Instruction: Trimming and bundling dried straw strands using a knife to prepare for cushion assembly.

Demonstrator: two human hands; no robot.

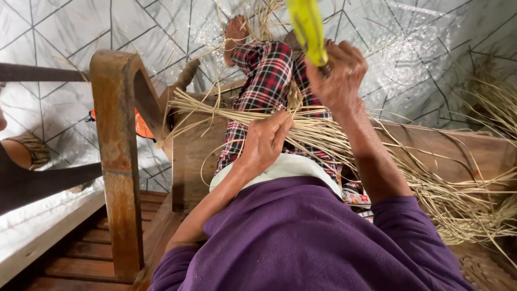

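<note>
My left hand (265, 141) presses down on a bundle of pale dry straw strands (318, 132) laid across my lap, fingers closed over the strands. My right hand (339, 73) is raised above the bundle and grips the handle of a tool with a yellow-green part (308, 24) pointing up. My legs in red, black and white plaid cloth (266, 70) stretch away from me, with a bare foot (236, 29) at the far end. Purple sleeves cover my upper arms.
A worn wooden armrest (116, 140) stands at my left, with wooden slats (91, 253) below. More loose straw (468, 205) piles at my right on a wooden bench. The floor is patterned grey-white tile (70, 32). Something orange (141, 125) lies behind the armrest.
</note>
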